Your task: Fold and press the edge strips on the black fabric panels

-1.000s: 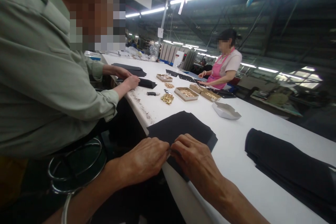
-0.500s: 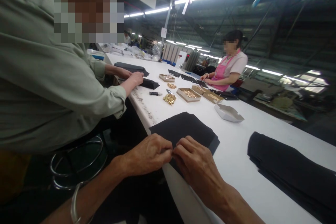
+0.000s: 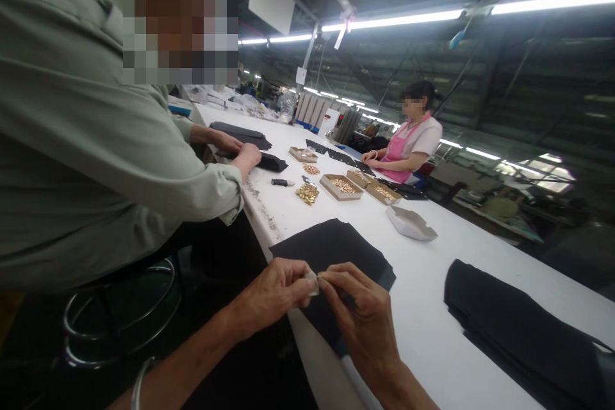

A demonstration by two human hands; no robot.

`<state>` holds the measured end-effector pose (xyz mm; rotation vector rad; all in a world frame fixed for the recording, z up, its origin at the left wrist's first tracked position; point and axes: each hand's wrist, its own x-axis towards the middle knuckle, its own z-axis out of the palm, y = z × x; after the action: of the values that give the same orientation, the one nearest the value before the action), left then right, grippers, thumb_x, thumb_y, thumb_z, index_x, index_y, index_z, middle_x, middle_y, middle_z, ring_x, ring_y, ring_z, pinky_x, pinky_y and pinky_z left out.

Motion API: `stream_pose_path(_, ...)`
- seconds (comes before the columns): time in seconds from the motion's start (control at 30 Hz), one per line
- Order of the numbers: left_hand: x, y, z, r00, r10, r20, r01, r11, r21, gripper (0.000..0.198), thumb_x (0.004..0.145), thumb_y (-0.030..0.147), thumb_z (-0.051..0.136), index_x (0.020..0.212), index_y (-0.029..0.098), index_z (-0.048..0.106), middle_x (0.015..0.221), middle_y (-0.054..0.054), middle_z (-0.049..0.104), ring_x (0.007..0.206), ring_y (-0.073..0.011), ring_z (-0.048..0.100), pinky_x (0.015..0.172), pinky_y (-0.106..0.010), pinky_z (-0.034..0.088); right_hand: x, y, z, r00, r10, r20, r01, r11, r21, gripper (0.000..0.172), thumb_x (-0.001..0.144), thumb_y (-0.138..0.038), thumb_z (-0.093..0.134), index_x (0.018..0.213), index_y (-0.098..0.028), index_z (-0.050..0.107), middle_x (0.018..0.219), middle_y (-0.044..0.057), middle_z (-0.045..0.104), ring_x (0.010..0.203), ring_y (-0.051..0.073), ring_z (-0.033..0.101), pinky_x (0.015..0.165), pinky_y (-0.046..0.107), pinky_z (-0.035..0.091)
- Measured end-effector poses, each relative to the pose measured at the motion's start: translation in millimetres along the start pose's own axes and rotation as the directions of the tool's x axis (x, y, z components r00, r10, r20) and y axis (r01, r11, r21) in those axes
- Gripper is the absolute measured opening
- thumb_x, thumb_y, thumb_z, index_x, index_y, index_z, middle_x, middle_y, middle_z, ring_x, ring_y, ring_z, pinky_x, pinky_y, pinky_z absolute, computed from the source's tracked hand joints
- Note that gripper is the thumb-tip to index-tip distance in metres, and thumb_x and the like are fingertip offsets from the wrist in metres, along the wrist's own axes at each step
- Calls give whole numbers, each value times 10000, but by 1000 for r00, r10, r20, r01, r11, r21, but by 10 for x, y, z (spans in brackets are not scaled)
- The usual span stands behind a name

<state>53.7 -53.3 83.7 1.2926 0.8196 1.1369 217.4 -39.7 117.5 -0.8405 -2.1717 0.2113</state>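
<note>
Head view. Pinching a small pale piece (image 3: pixel 312 282) with fingertips of left hand (image 3: pixel 269 295) and right hand (image 3: pixel 362 320), both closed on it. Held at 6 o'clock of the black fabric (image 3: pixel 331 245), above the white table (image 3: pixel 418 307) edge.
</note>
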Motion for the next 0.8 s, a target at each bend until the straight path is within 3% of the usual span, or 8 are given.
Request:
stream_pose_path(0.17,67,-74,88,997,1,-80,-8,995,-94,395,782,518,628,753,134,540,594,62,469,516,-40,334,521,-191,256,-34,-8,-42,991,92,-96,-84,993,84,132,881,-204,602,801,-182,705,831,32,656,736,123,624,668,227,483)
stream_pose_path(0.27,89,-118,99,992,-8,-129,-4,996,-86,417,793,543,610,714,145,515,592,61,459,513,-40,323,513,-195,238,-36,18,-174,960,264,-98,-240,949,203,159,866,-272,616,769,-190,712,811,25,666,722,135,606,647,242,466)
stream_pose_path(0.33,85,-114,98,993,-18,-115,11,998,-64,406,804,528,613,711,145,520,595,60,458,514,-41,315,512,-199,230,-50,92,-290,911,409,-46,-384,885,262,200,843,-338,628,758,-183,724,769,26,670,698,144,580,618,254,442)
stream_pose_path(0.5,27,59,150,997,-50,54,39,979,198,344,886,466,540,755,148,540,642,54,482,582,-60,372,564,-202,275,-196,422,-543,788,615,22,-600,760,249,288,794,-397,616,780,-148,759,647,20,638,597,127,498,554,252,386)
stream_pose_path(0.63,-35,251,258,961,-139,238,7,876,482,259,938,374,461,794,188,568,723,64,496,693,-75,433,627,-193,321,-331,673,-630,757,654,-9,-642,745,182,232,761,-327,627,679,-146,747,597,5,609,586,117,492,552,239,362)
stream_pose_path(0.8,18,284,387,928,-75,365,-153,816,558,155,947,272,431,934,231,580,925,57,548,821,-81,507,752,-182,386,-405,801,-603,741,671,-21,-663,737,131,245,755,-303,605,613,-139,720,545,-4,556,551,110,457,506,228,316)
